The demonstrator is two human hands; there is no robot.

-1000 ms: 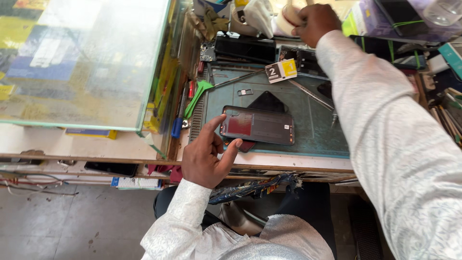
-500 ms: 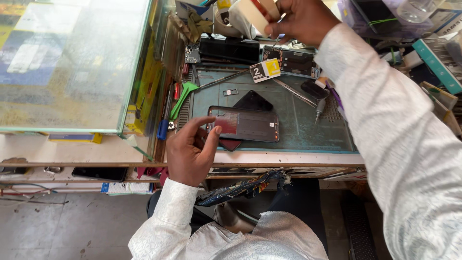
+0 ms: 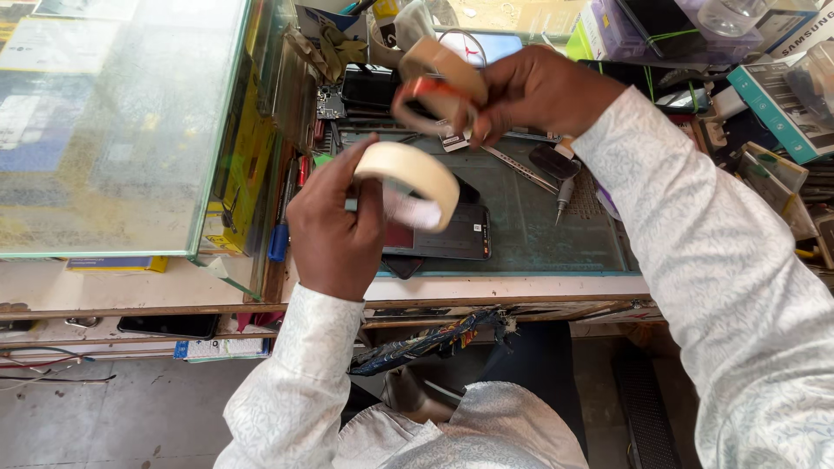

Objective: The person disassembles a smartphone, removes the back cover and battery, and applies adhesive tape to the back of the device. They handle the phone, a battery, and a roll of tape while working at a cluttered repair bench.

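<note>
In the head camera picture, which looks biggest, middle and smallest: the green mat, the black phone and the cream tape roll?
1. Green mat, by far the biggest.
2. Black phone and cream tape roll look about alike. The left hand holds the roll up nearer the camera, and it hides part of the phone, so I won't rank them.

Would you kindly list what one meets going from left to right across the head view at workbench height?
Glass display case → blue pen → left hand holding a cream tape roll → right hand holding more tape rolls → screwdriver → teal box.
</note>
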